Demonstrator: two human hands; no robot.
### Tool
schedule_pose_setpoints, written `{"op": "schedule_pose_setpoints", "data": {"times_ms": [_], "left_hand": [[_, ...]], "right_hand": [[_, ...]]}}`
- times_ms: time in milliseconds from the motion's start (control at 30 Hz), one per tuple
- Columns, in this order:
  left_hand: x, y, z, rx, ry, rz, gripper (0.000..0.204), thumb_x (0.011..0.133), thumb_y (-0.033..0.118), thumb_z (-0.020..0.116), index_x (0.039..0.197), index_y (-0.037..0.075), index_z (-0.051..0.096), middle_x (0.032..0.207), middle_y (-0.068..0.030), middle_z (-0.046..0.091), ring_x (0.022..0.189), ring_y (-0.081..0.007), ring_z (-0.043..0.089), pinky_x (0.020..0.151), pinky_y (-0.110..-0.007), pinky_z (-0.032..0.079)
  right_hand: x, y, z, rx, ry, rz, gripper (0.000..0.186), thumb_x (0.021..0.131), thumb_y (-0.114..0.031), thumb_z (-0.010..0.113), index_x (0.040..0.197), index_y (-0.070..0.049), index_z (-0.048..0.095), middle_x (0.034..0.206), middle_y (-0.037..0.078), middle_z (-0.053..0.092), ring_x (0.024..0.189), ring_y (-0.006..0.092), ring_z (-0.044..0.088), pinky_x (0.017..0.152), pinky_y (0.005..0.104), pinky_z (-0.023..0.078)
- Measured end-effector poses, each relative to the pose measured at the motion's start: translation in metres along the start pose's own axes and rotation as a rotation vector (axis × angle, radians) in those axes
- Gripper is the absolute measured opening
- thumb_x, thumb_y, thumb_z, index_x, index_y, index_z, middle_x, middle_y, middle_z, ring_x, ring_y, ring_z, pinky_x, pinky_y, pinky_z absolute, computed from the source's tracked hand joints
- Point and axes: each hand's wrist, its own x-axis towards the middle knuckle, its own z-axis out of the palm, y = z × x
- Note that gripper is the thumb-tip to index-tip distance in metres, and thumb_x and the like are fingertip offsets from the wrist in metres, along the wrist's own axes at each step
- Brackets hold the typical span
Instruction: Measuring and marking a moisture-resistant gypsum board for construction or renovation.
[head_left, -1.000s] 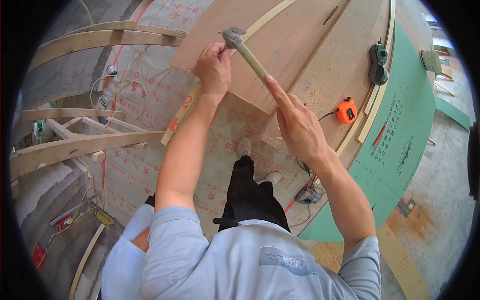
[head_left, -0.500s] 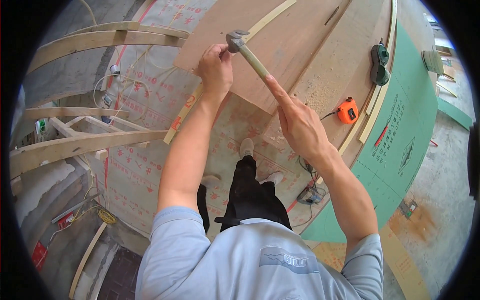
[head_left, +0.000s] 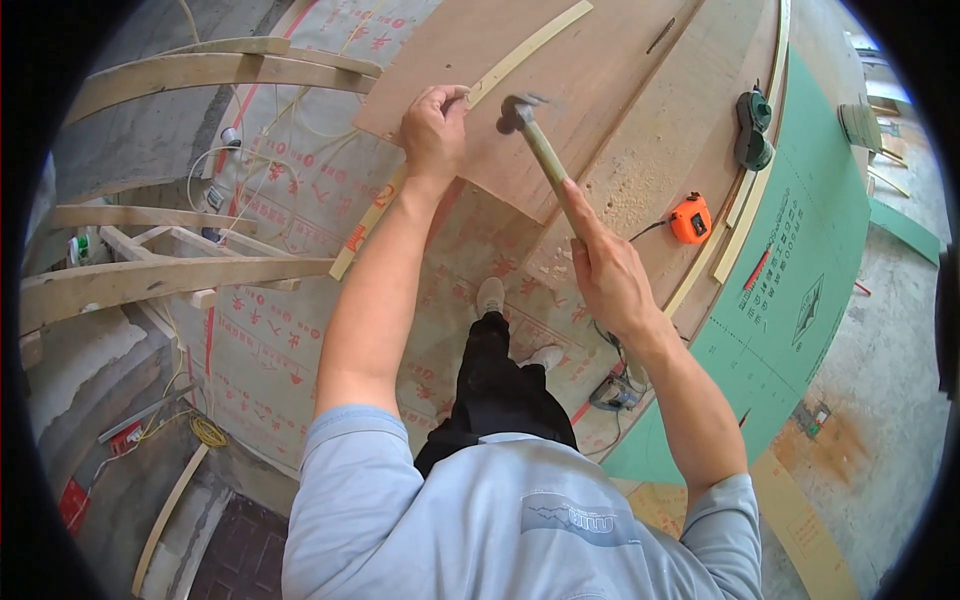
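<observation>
My right hand [head_left: 610, 280] grips the wooden handle of a claw hammer [head_left: 545, 155]. The hammer's metal head hangs to the right of my left hand [head_left: 435, 135], apart from it. Thumb and fingertips of the left hand are pinched together over a narrow wooden strip [head_left: 530, 48]; whatever they hold is too small to make out. That strip runs under the hand across a plywood sheet [head_left: 570, 90] and sticks out past the sheet's near-left edge.
On the boards to the right lie an orange tape measure [head_left: 690, 218] and a dark green tool [head_left: 754, 130]. A green board [head_left: 800, 240] with a red marker [head_left: 757, 270] curves beyond. Wooden frame beams [head_left: 180, 285] stand left. A corded power tool [head_left: 618, 390] sits on the floor.
The hammer head has moved right and slightly down, away from my left hand, as my right hand drew back. My left hand keeps its pinch at nearly the same spot.
</observation>
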Motion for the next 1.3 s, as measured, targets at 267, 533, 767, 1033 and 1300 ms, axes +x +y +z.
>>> {"op": "schedule_pose_setpoints", "data": {"times_ms": [267, 533, 767, 1033, 1300], "left_hand": [[-0.002, 0.001, 0.0, 0.005, -0.002, 0.058, 0.012, 0.09, 0.005, 0.068, 0.099, 0.001, 0.075, 0.098, -0.0116, 0.073, 0.086, -0.0253, 0.071, 0.079, -0.035, 0.057], [-0.001, -0.002, -0.01, 0.054, -0.098, -0.023, 0.021, 0.087, 0.008, 0.073, 0.107, 0.003, 0.074, 0.105, -0.0124, 0.072, 0.094, -0.0292, 0.069, 0.084, -0.04, 0.055], [-0.059, -0.003, -0.062, 0.594, -0.028, 0.275, 0.03, 0.088, 0.014, 0.075, 0.113, 0.004, 0.061, 0.116, -0.0151, 0.059, 0.113, -0.0375, 0.059, 0.092, -0.049, 0.049], [-0.094, -0.02, -0.109, 0.369, -0.187, -0.168, 0.039, 0.098, 0.015, 0.063, 0.134, 0.002, 0.055, 0.117, -0.0245, 0.068, 0.108, -0.0442, 0.065, 0.092, -0.049, 0.052], [-0.101, -0.015, -0.105, 0.278, -0.202, -0.2, 0.047, 0.099, 0.015, 0.061, 0.144, 0.001, 0.052, 0.125, -0.0289, 0.066, 0.114, -0.0458, 0.064, 0.097, -0.049, 0.052]], "right_hand": [[-0.007, 0.002, 0.002, 0.089, 0.013, 0.045, 0.077, 0.095, 0.0, 0.049, 0.164, -0.018, 0.021, 0.086, 0.027, 0.064, 0.084, 0.0462, 0.066, 0.077, 0.0545, 0.05], [-0.003, -0.008, -0.009, 0.073, -0.036, 0.097, 0.077, 0.093, 0.002, 0.05, 0.163, -0.017, 0.023, 0.094, 0.032, 0.065, 0.086, 0.0497, 0.065, 0.08, 0.0557, 0.05], [-0.002, -0.002, -0.011, 0.078, -0.055, 0.099, 0.077, 0.094, 0.002, 0.05, 0.163, -0.018, 0.024, 0.105, 0.035, 0.065, 0.093, 0.0528, 0.064, 0.084, 0.055, 0.049], [-0.001, 0.001, -0.008, 0.13, 0.01, -0.024, 0.079, 0.092, 0.003, 0.048, 0.164, -0.016, 0.021, 0.087, 0.03, 0.065, 0.084, 0.0495, 0.065, 0.078, 0.0569, 0.049], [-0.002, -0.041, 0.016, 0.0, -0.023, -0.186, 0.083, 0.092, 0.002, 0.056, 0.164, -0.024, 0.023, 0.092, 0.019, 0.064, 0.079, 0.0416, 0.066, 0.072, 0.053, 0.053]]}}
